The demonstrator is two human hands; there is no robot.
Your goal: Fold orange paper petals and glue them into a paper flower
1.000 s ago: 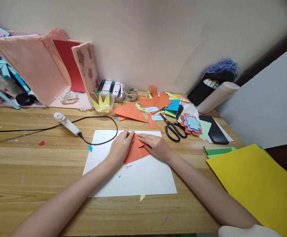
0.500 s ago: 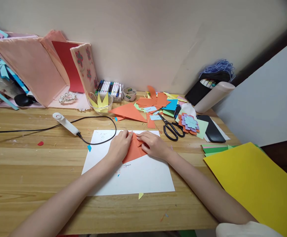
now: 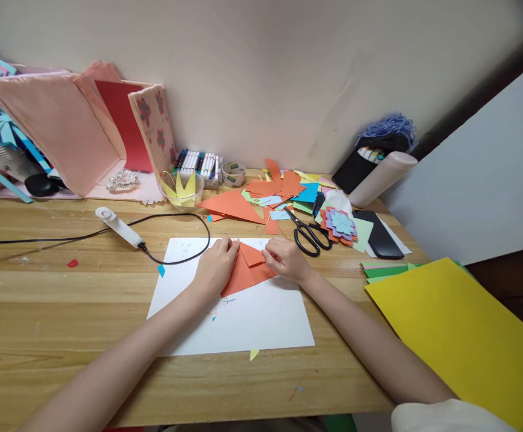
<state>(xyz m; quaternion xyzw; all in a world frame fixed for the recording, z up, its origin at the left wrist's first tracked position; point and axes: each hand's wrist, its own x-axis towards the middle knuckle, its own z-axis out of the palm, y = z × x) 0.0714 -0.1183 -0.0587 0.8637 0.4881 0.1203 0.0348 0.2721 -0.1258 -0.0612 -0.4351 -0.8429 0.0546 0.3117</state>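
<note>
A folded piece of orange paper point(image 3: 248, 273) lies on a white sheet point(image 3: 261, 324) in front of me. My left hand point(image 3: 216, 262) presses on its left side, fingers together near the top fold. At the paper's right side, my right hand point(image 3: 287, 259) pinches the edge of a folded flap point(image 3: 253, 257) between thumb and curled fingers. The underside of the flap and part of the left edge are hidden by my hands.
Black-handled scissors point(image 3: 308, 234) lie behind my right hand, beside colored paper scraps point(image 3: 279, 186) and a layered paper flower point(image 3: 340, 225). A white corded device point(image 3: 119, 228) sits at left. Yellow sheets point(image 3: 463, 336), a phone point(image 3: 380, 235) and a clear bowl point(image 3: 182, 195) are also around.
My right hand has moved right, away from the left hand, to the flap's outer edge, uncovering more of the fold. My left hand stays on the paper. The view has shifted slightly.
</note>
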